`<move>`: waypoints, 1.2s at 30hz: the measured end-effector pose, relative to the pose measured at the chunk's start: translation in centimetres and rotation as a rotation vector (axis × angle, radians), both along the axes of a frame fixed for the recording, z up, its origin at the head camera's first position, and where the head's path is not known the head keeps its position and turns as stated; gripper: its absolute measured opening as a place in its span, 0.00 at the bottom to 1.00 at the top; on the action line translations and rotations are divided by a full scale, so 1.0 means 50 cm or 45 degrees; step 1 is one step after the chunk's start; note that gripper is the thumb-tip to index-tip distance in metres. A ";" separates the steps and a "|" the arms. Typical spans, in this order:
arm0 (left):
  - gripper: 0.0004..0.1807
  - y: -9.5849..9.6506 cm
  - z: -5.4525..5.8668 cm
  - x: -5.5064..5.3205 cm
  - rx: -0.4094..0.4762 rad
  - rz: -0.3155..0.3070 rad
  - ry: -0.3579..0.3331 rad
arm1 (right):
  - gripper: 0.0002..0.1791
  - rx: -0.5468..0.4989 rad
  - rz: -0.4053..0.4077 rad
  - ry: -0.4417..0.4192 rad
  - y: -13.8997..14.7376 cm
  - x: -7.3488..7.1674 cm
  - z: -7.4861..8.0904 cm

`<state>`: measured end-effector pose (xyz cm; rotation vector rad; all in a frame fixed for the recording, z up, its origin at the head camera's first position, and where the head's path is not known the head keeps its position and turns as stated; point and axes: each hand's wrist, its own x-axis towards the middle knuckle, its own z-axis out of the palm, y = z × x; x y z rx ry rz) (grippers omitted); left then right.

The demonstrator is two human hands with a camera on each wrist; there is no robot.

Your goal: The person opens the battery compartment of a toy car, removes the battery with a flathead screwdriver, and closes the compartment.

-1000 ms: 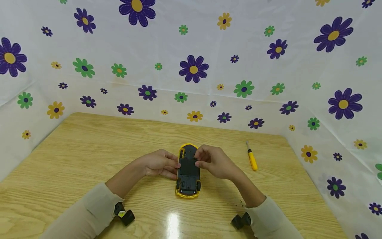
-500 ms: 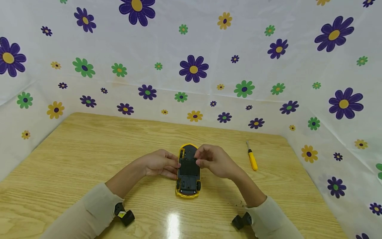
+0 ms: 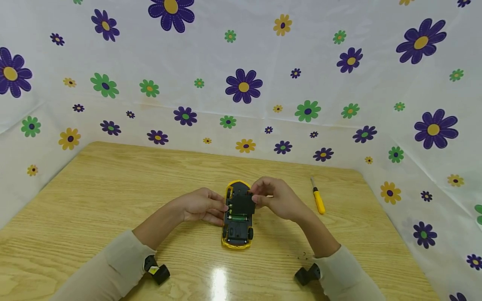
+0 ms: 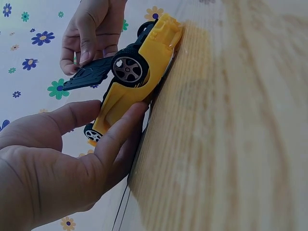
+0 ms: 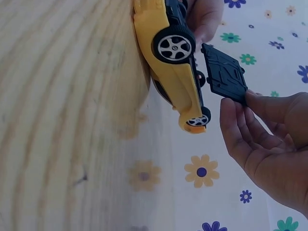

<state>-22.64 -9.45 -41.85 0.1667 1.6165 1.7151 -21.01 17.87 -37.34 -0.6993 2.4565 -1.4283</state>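
Observation:
A yellow toy car (image 3: 238, 238) lies upside down on the table, its black underside facing up. My left hand (image 3: 203, 205) grips the car's left side, thumb near the top edge and fingers along the body, as the left wrist view (image 4: 72, 154) confirms. Between the thumb and fingers of my right hand (image 3: 276, 198) is a black battery cover (image 5: 225, 74), pinched at one edge and lifted clear of the car. Below the cover, a green battery (image 3: 238, 218) shows in the exposed compartment; the rest of the compartment is hidden by the cover.
A screwdriver (image 3: 318, 200) with a yellow handle lies on the table to the right. Tiny dark bits (image 3: 303, 254), perhaps screws, lie near my right wrist. A flowered cloth (image 3: 211, 96) hangs behind the wooden table (image 3: 143, 175).
The battery cover has come up off the car's underside in my right hand, which moved slightly up and right. The battery has come into view. My left hand stays on the car.

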 end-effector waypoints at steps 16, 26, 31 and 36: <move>0.36 0.001 0.000 0.000 0.011 0.000 -0.004 | 0.08 -0.161 -0.168 -0.039 0.081 -0.042 0.013; 0.33 0.002 0.002 0.002 0.020 -0.001 -0.016 | 0.12 -0.211 -0.260 -0.114 0.141 -0.073 -0.010; 0.34 0.003 0.001 0.002 0.015 0.003 -0.016 | 0.13 -0.245 -0.323 -0.191 0.159 -0.086 -0.028; 0.34 0.003 -0.001 0.001 0.007 0.013 -0.016 | 0.14 -0.275 -0.367 -0.308 0.164 -0.095 -0.047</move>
